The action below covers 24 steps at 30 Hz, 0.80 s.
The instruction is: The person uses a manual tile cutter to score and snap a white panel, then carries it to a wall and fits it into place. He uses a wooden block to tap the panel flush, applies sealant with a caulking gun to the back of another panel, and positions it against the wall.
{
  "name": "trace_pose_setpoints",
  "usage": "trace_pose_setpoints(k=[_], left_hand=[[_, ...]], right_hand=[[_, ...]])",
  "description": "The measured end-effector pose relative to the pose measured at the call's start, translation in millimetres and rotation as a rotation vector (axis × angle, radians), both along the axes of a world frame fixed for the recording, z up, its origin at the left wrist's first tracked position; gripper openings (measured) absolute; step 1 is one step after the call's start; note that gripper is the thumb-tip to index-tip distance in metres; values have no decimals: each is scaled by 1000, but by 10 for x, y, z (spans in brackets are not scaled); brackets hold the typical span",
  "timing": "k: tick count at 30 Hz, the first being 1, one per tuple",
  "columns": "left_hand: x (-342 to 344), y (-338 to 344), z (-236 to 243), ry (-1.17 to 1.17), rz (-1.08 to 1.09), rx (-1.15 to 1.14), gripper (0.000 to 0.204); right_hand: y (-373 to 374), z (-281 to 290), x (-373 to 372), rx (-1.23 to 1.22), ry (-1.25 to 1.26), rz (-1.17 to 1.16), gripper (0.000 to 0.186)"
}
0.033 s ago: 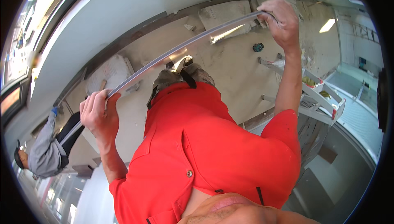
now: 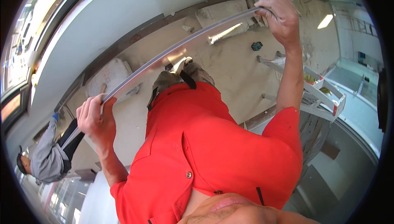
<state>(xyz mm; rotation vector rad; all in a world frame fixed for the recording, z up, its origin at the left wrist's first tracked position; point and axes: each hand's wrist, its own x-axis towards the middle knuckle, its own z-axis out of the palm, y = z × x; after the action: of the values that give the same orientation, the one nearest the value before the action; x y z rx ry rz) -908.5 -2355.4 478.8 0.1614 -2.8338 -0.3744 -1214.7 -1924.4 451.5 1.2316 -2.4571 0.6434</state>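
Both my hands hold a long, thin, shiny grey strip (image 2: 184,42) raised across my view above my red-shirted body. My left hand (image 2: 96,121) grips it at the middle left with fingers wrapped round it, and the strip carries on past that hand toward the lower left. My right hand (image 2: 279,18), higher up at the upper right, has its fingers closed on the strip's other end. My trouser legs (image 2: 197,74) and part of a shoe show below the strip.
A co-worker (image 2: 47,160) in grey top, cap and blue glove is at the far left. White sacks (image 2: 102,80) lie along the wall, a teal power tool (image 2: 256,46) on the floor. An aluminium stepladder (image 2: 328,96) stands right. Windows (image 2: 16,64) line the left.
My hands and the strip have shifted slightly up in the view, my left hand also a little leftward. Both grips are unchanged.
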Motion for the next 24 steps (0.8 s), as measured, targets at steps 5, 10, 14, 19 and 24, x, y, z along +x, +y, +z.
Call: trace_pose_setpoints(k=[5,10,14,19,24], left_hand=[[-235,176,374,18,41,-25,19],[-999,885,556,82,52,-12,21],[-1835,1677,425,106,65,57,18],[-3068,2848,227,63,92,167,16],[-4181,3657,-11,121,16,101,19]], right_hand=[[262,564,-299,-83,126,44,10],[1026,877,-923,-155,161,-10,12],[1855,787,-1625,-186,223,-96,14],[2999,562,-2758,-139,283,-115,15],[3561,263,-3908,-247,208,-174,17]])
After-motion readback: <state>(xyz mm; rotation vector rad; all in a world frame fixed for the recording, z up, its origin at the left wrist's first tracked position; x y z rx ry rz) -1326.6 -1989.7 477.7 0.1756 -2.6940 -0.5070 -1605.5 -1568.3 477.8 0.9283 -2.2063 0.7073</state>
